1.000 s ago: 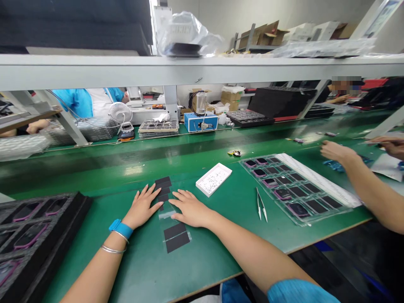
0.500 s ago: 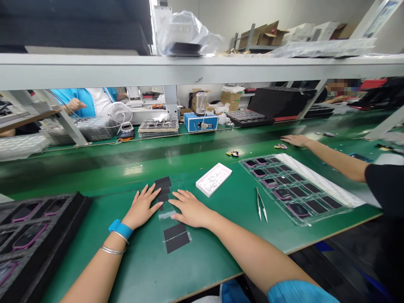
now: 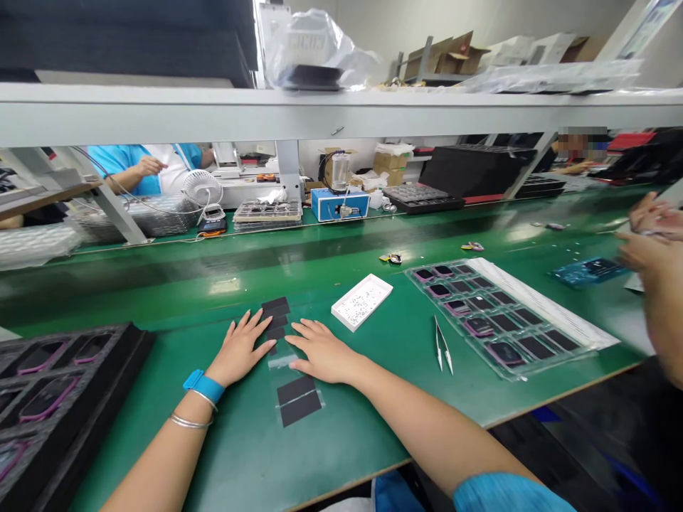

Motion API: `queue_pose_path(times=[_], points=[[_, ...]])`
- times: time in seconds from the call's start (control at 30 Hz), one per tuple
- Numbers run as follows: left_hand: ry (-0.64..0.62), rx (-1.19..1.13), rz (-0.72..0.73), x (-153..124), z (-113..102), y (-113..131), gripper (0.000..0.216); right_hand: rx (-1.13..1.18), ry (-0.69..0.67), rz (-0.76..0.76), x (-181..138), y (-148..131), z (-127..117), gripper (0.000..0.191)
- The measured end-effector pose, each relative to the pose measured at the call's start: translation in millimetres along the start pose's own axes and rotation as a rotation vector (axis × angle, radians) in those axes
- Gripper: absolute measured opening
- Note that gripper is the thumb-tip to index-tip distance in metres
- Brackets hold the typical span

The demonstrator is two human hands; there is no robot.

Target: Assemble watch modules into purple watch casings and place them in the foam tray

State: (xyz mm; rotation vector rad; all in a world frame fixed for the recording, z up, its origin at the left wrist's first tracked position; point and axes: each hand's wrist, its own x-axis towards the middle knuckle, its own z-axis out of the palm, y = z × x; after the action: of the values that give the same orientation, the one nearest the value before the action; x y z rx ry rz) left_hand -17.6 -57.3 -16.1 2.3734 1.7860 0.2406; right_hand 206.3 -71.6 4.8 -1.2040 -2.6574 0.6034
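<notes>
My left hand [image 3: 242,350] lies flat on the green table, fingers spread, its fingertips at the left edge of a row of black rectangular film pieces [image 3: 275,307]. Opposite it, my right hand [image 3: 323,352] rests palm down with fingers apart, touching the right side of the same row. Neither hand grips anything. Between the thumbs is a strip of clear film [image 3: 281,362]. Closer to me lie two larger black rectangles [image 3: 299,410] on clear backing. To the right of my right hand is a shallow white box [image 3: 363,302] holding many tiny pieces.
White tweezers [image 3: 442,346] lie right of the box. Beyond them is a clear tray [image 3: 499,370] of purple-framed watch-like parts and black pieces. A black foam tray [image 3: 125,355] stands at the left. A co-worker's hands [image 3: 654,231] are at the far right, near a blue packet [image 3: 584,273].
My hands and the black pieces stay put. The co-worker's arm at the right has drawn back from the table, uncovering the blue packet, and their hands are now together.
</notes>
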Motion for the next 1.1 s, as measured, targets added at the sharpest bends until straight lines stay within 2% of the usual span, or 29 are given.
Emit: queue_pose_path(times=[1.1], points=[[0.017,0.009,0.014,0.0,0.9,-1.5,0.057,-0.005,-0.007,0.005,-0.9,-2.5,-2.9,0.057]])
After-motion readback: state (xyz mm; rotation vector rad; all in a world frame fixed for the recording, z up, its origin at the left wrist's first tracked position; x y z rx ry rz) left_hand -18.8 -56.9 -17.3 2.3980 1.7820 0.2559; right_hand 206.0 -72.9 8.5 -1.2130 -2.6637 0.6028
